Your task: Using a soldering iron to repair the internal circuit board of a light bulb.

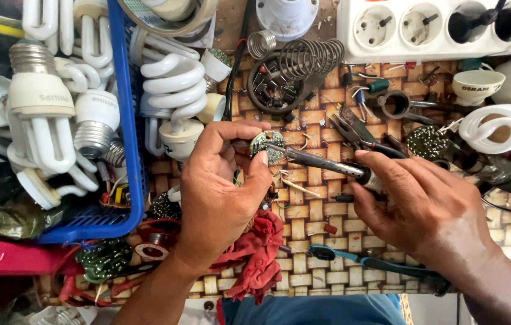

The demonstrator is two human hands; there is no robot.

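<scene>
The left hand (216,186) pinches a small round circuit board (267,146) between thumb and fingers (234,129), holding it above the woven desk (327,241). The right hand (430,207) is closed around the handle of a soldering iron (321,161), its tip resting on the board (whether it touches a joint is too small to tell). A red rag (258,253) lies just below the left hand. A blue basket (124,120) of spiral bulbs sits to the left.
</scene>
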